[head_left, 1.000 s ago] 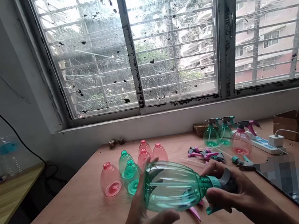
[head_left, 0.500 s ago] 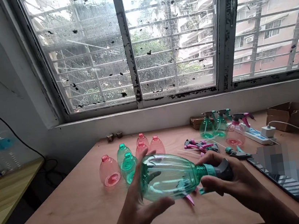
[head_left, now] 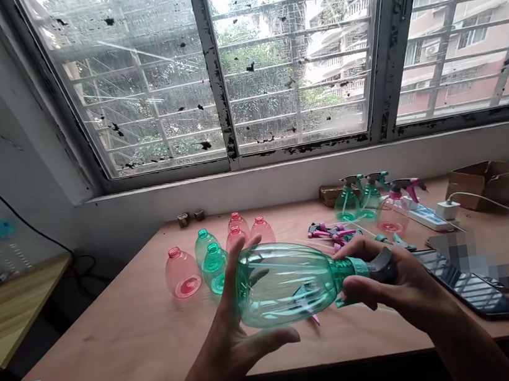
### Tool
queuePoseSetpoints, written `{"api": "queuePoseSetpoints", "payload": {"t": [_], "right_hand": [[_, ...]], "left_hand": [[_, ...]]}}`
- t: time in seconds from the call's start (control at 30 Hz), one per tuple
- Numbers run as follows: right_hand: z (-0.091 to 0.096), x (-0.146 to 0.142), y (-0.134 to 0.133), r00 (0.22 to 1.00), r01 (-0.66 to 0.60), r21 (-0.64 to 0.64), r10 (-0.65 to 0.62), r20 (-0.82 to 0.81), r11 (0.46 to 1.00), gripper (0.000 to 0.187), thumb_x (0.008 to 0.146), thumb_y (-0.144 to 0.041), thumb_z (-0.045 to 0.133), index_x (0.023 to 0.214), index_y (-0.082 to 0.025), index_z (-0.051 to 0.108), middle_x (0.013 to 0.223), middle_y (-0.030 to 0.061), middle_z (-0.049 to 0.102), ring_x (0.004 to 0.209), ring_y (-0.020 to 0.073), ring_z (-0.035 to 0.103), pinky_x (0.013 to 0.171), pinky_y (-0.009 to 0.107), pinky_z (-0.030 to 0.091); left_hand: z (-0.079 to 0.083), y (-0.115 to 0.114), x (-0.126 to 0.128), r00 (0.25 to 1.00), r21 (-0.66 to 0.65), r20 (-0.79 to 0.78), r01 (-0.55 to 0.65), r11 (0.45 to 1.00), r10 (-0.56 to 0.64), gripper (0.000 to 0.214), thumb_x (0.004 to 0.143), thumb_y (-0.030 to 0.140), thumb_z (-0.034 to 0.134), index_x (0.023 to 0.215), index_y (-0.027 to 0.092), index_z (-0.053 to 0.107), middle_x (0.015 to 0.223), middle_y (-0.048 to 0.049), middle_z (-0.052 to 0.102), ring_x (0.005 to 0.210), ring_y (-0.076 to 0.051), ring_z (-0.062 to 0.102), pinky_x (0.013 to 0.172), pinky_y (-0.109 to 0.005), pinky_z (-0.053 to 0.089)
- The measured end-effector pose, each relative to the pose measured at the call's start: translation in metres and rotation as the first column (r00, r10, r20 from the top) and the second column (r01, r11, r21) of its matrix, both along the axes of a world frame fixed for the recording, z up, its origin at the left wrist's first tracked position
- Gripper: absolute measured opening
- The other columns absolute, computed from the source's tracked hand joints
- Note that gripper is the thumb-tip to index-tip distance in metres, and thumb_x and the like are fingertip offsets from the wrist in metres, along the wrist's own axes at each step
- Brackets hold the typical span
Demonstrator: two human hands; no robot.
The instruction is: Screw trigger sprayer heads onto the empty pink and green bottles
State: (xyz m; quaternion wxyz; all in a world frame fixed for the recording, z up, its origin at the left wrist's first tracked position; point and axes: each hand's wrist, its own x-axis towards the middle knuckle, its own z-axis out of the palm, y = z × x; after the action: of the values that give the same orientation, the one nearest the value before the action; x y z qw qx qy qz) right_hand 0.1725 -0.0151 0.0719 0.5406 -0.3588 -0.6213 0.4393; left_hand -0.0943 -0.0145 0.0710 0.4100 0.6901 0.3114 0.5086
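A clear green spray bottle (head_left: 285, 281) lies sideways in the air above the wooden table (head_left: 115, 340), its base to the left. My left hand (head_left: 236, 336) cups that base, fingers and thumb wrapped round it. My right hand (head_left: 389, 285) grips the grey and teal spray head (head_left: 372, 267) screwed on the bottle's neck. A pink trigger part pokes out under the bottle.
Several empty pink and green bottles (head_left: 207, 256) stand behind my left hand. Three assembled sprayers (head_left: 373, 200) and loose spray heads (head_left: 330, 232) sit at the back right. A power strip (head_left: 427, 218), a cardboard box (head_left: 488, 181) and a phone (head_left: 468, 287) lie on the right.
The camera has tilted down and drawn back, so the table's front edge now shows. Both hands keep the same hold on the bottle, which has turned slightly.
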Motion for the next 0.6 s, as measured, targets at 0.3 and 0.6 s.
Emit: {"api": "queuePoseSetpoints", "payload": {"t": [0.3, 0.6], "right_hand": [[0.0026, -0.0009, -0.0017, 1.000, -0.003, -0.003, 0.003, -0.011, 1.000, 0.035, 0.078, -0.046, 0.090, 0.093, -0.018, 0.074, 0.063, -0.0008, 0.067, 0.050, 0.0114, 0.056, 0.046, 0.021, 0.045], [-0.0002, -0.0012, -0.0010, 1.000, -0.019, 0.048, 0.019, 0.006, 0.999, 0.030, 0.078, -0.038, 0.092, 0.094, -0.019, 0.075, 0.066, -0.0021, 0.064, 0.051, 0.0092, 0.051, 0.045, 0.018, 0.040]], "left_hand": [[-0.0020, 0.0031, -0.0004, 1.000, 0.034, -0.015, 0.024, 0.999, -0.023, 0.114, 0.078, 0.057, 0.087, 0.165, 0.043, 0.015, 0.175, -0.0062, 0.021, 0.152, -0.043, 0.036, 0.125, -0.056, 0.033], [-0.0052, 0.0036, -0.0017, 0.999, 0.088, -0.041, 0.002, 0.996, 0.002, 0.122, 0.072, 0.051, 0.093, 0.164, 0.048, 0.012, 0.175, -0.0044, 0.019, 0.157, -0.042, 0.026, 0.126, -0.061, 0.030]]}}
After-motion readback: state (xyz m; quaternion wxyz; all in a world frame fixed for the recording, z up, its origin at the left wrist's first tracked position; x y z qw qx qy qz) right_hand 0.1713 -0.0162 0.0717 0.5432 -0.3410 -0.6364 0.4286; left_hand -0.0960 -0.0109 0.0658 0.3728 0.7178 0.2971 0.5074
